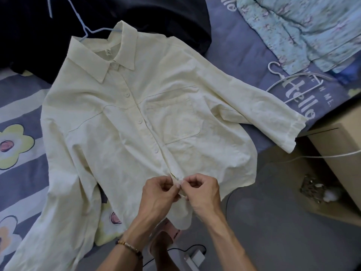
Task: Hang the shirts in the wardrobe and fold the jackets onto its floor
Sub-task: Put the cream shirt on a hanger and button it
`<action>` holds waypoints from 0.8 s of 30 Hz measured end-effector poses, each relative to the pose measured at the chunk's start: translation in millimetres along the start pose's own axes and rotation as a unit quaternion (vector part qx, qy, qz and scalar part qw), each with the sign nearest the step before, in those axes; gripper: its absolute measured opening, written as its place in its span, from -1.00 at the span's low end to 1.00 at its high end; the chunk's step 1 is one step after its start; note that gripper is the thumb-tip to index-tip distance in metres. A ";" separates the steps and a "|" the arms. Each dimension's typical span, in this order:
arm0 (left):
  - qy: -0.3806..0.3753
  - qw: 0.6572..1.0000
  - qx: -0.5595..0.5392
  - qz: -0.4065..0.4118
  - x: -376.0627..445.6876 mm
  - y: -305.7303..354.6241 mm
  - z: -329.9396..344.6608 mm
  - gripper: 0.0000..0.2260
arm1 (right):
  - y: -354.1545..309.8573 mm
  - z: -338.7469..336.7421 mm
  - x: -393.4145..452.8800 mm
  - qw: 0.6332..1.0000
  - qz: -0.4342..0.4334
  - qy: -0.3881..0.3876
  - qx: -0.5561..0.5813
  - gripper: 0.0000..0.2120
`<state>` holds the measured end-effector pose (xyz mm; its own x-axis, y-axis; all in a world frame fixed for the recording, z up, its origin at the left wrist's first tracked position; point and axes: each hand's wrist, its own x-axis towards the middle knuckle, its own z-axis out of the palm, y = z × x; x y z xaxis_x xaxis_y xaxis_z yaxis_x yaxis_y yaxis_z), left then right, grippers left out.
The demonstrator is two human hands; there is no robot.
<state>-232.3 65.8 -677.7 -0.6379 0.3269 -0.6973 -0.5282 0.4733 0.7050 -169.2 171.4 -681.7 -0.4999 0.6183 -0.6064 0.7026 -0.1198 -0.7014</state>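
Observation:
A cream button-up shirt [121, 118] lies flat on the bed, collar toward the far left. A light blue hanger [78, 18] is inside it, its hook sticking out past the collar. My left hand [158, 194] and my right hand [201, 189] meet at the bottom of the button placket, each pinching the fabric edge there. A dark garment [48, 36] lies bunched behind the shirt. A pale blue floral garment [304, 30] lies at the far right of the bed.
A white hanger [289, 81] lies on the purple flowered bedsheet [17, 145] beside the shirt's right sleeve. A cardboard box [340, 153] stands on the grey floor at the right. Cables and a white charger [195, 258] lie on the floor below my arms.

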 end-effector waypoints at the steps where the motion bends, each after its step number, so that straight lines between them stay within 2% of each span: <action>1: 0.004 1.000 0.001 0.004 -0.3 -1.0 0.1 -0.87 | 0.1 0.5 -0.9 1.000 -0.004 0.007 -0.012 -0.89; 4: 0.013 1.000 -0.003 0.009 -2.7 -1.7 -0.3 -0.89 | -1.0 2.6 -2.4 1.000 0.000 0.002 -0.014 -0.89; 7: -0.008 1.000 -0.021 -0.008 -3.0 -0.8 -4.3 -0.87 | -1.1 -0.9 0.8 0.999 0.003 -0.034 -0.024 -0.89; 9: -0.028 0.997 -0.055 -0.036 0.0 -0.5 -7.4 -0.86 | -2.4 -4.8 3.6 0.997 -0.016 -0.054 -0.056 -0.89; 12: -0.033 0.994 -0.086 -0.052 4.7 0.7 -8.6 -0.96 | -6.2 -8.7 3.9 0.992 -0.061 -0.062 -0.094 -0.87; 15: -0.034 0.993 -0.095 -0.059 8.8 -0.2 -4.6 -0.93 | -5.7 -9.8 2.7 0.981 -0.118 -0.053 -0.144 -0.89; 18: -0.028 0.994 -0.082 -0.059 13.2 -0.1 -0.2 -0.91 | 5.8 -6.8 2.9 0.953 -0.194 -0.044 -0.227 -0.90; 20: -0.029 0.997 -0.048 -0.059 16.3 1.7 2.6 -0.89 | 15.9 -2.4 3.1 0.933 -0.235 -0.015 -0.273 -0.88; 24: -0.004 0.998 0.044 -0.035 21.4 4.7 7.2 -0.88 | 21.1 4.1 2.7 0.920 -0.268 0.066 -0.277 -0.91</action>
<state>-244.3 80.9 -690.3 -0.5959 0.2969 -0.7462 -0.5203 0.5650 0.6403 -157.8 167.4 -699.6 -0.8099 0.5662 -0.1531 0.5417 0.6220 -0.5654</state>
